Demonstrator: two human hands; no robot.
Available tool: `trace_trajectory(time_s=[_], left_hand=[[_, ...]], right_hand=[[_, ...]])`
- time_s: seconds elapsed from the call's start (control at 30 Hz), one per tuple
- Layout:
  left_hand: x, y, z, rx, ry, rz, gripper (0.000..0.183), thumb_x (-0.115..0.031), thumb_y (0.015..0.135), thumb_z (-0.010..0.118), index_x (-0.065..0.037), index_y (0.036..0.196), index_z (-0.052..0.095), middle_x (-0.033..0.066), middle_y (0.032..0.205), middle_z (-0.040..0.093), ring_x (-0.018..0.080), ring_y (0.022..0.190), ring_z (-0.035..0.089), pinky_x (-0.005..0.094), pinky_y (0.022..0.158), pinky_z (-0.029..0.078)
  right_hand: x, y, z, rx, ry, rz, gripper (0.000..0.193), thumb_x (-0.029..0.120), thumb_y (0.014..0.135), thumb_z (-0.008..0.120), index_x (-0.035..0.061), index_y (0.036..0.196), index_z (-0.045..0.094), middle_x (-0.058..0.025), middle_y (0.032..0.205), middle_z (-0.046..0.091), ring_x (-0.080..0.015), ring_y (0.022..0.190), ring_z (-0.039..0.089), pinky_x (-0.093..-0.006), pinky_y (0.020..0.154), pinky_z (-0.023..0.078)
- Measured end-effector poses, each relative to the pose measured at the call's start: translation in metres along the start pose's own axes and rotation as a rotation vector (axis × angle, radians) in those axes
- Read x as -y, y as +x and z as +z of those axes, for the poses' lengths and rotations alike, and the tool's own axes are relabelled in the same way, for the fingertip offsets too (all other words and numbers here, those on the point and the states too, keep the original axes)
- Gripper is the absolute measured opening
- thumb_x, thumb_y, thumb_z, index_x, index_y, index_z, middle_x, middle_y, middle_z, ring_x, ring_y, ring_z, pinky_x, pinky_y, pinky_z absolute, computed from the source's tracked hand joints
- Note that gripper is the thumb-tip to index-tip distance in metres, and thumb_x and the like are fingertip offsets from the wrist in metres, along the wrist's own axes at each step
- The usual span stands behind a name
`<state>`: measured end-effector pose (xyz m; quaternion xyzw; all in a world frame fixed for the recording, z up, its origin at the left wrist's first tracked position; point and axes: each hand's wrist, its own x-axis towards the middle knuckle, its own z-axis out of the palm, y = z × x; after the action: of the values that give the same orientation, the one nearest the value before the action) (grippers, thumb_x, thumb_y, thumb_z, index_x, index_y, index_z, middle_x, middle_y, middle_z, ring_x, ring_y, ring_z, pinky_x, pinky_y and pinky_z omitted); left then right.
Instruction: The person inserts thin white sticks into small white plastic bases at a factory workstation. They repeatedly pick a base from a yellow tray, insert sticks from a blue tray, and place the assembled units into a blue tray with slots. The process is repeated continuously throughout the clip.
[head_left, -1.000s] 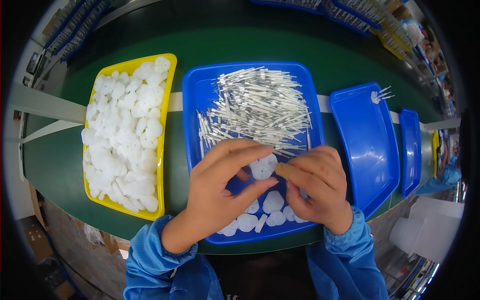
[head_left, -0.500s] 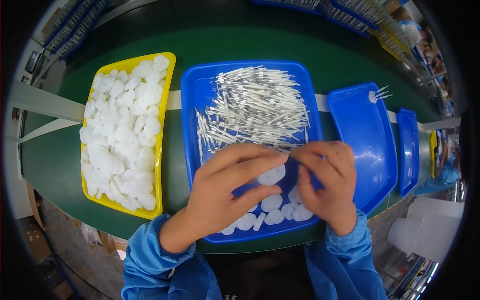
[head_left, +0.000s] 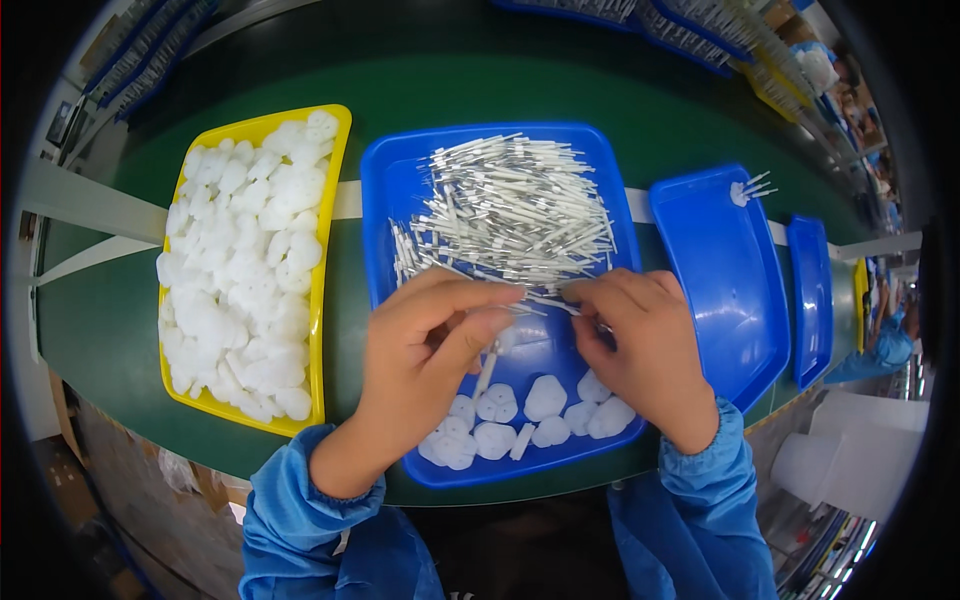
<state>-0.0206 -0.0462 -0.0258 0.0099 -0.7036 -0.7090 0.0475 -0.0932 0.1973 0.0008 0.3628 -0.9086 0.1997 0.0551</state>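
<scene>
Table [head_left: 400,75], blue tray [head_left: 545,355] partly behind fingers [head_left: 465,295]

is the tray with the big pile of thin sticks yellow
No, the sticks lie in a blue tray, while the yellow tray to its left is heaped with white discs.

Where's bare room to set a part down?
Free: the blue tray right of the right hand, nearer than the white disc with sticks; the green table beyond the middle tray. Crowded: the yellow tray, heaped with white pieces; the middle tray, loose sticks at back, discs in front.
</scene>
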Motion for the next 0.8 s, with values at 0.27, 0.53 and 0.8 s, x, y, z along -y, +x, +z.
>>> trace_trajectory(time_s=[0.27,0.53,0.8], left_hand=[[-0.005,0.004,0.008,0.042,0.106,0.000,0.042,0.010,0.102,0.071,0.000,0.143,0.075,0.0064,0.119,0.065,0.0094,0.107,0.063,0.0226,0.083,0.062],[-0.005,0.003,0.004,0.020,0.038,0.000,0.039,0.009,0.103,0.071,0.003,0.142,0.074,0.0080,0.121,0.066,0.0128,0.107,0.070,0.0237,0.085,0.063],[0.000,0.004,0.005,-0.051,0.009,0.039,0.043,0.008,0.100,0.074,-0.006,0.140,0.079,0.0096,0.118,0.071,0.0127,0.101,0.069,0.0235,0.081,0.066]], right_hand=[[0.005,0.000,0.004,-0.309,1.108,0.209,0.023,-0.010,0.091,0.078,0.0011,0.108,0.068,-0.0067,0.101,0.071,-0.0136,0.089,0.071,-0.0302,0.081,0.060],[0.003,0.000,0.011,-0.172,0.645,0.074,0.021,-0.003,0.086,0.087,0.0029,0.104,0.078,-0.0078,0.095,0.079,-0.0179,0.084,0.077,-0.0308,0.075,0.061],[0.009,0.000,0.008,-0.175,0.479,-0.029,0.026,0.005,0.084,0.092,0.0071,0.108,0.085,-0.0079,0.086,0.082,-0.0209,0.069,0.077,-0.0323,0.064,0.058]])
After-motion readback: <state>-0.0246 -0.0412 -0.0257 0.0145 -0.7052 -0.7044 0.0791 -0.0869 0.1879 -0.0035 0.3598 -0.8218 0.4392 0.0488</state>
